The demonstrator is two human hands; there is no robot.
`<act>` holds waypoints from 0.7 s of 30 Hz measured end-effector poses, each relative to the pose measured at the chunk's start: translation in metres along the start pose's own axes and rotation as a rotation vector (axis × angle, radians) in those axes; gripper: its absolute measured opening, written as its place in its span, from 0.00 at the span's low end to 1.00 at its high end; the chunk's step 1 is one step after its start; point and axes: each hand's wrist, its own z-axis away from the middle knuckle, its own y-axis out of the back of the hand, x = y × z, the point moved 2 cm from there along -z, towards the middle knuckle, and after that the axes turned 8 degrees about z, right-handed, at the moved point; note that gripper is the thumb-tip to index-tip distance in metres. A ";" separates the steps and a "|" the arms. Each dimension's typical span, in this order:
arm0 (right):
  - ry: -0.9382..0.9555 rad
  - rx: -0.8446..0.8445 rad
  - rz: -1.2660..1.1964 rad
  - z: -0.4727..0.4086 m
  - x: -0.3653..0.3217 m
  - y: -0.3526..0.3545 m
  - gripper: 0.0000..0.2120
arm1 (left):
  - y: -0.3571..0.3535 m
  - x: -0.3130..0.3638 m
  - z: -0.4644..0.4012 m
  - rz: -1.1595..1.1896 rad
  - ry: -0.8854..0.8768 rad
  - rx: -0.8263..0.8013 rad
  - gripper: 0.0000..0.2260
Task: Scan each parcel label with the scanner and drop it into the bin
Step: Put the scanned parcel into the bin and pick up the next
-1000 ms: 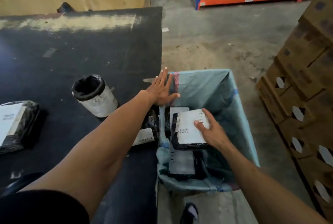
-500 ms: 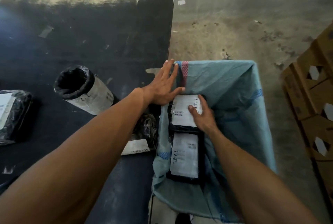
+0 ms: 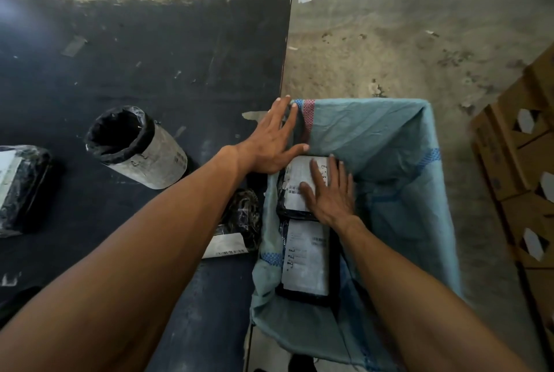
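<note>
The parcel under the right hand lies flat in the bin, label up, its long axis running away from the person toward the bin's far wall. The right hand rests palm-down on it with fingers spread flat — pressing, not gripping. A second parcel lies just nearer in the bin, label up, the same way round, its far edge touching the first. The left hand reaches across the bench, fingers spread apart, palm flat on the bin's near-left rim where the blue cloth folds over. On the bench sit a cylindrical parcel tipped on its side, a dark parcel beside the bin — partly hidden by the left forearm — and another at the left edge.
</note>
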 end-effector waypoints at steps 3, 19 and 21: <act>0.072 -0.066 0.037 -0.003 0.002 -0.008 0.34 | -0.001 -0.002 -0.001 -0.003 -0.004 -0.004 0.42; 0.037 -0.301 0.098 0.028 -0.004 0.044 0.35 | 0.008 0.008 0.004 -0.012 0.039 -0.038 0.43; 0.014 -0.271 0.072 0.042 -0.002 0.056 0.35 | 0.010 0.011 0.007 -0.030 0.044 -0.049 0.44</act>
